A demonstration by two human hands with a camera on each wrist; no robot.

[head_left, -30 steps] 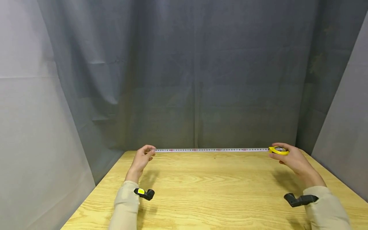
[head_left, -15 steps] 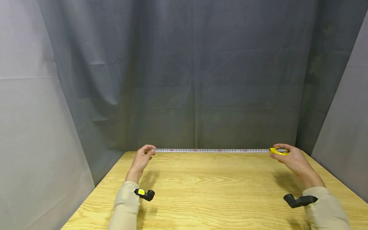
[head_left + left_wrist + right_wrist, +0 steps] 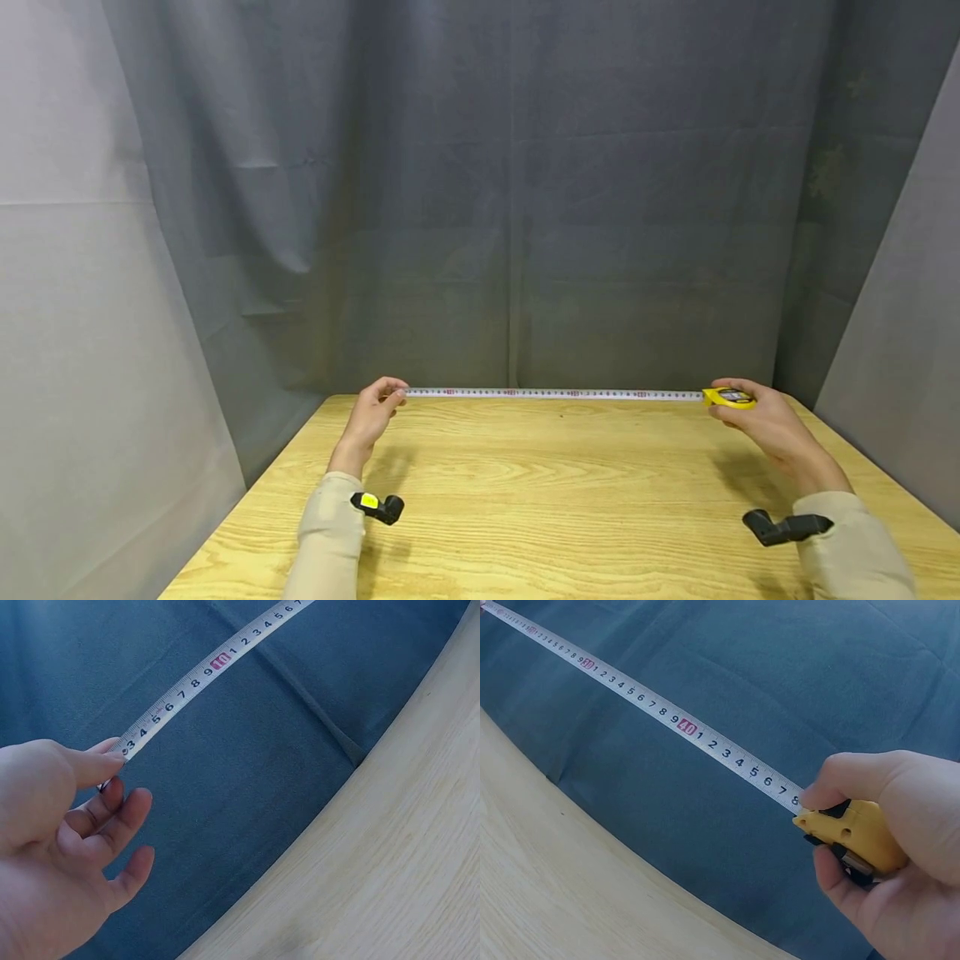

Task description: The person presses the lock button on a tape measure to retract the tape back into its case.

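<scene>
Here, flat white tape blade [image 3: 555, 393] taut between pinching left hand [image 3: 372, 415] and right hand [image 3: 765, 421] around yellow plastic case [image 3: 728, 397].

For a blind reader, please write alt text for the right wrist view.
A right hand grips a yellow tape measure case, its white numbered tape stretching away to the upper left before a dark blue cloth backdrop. A light wooden table fills the lower left.
</scene>
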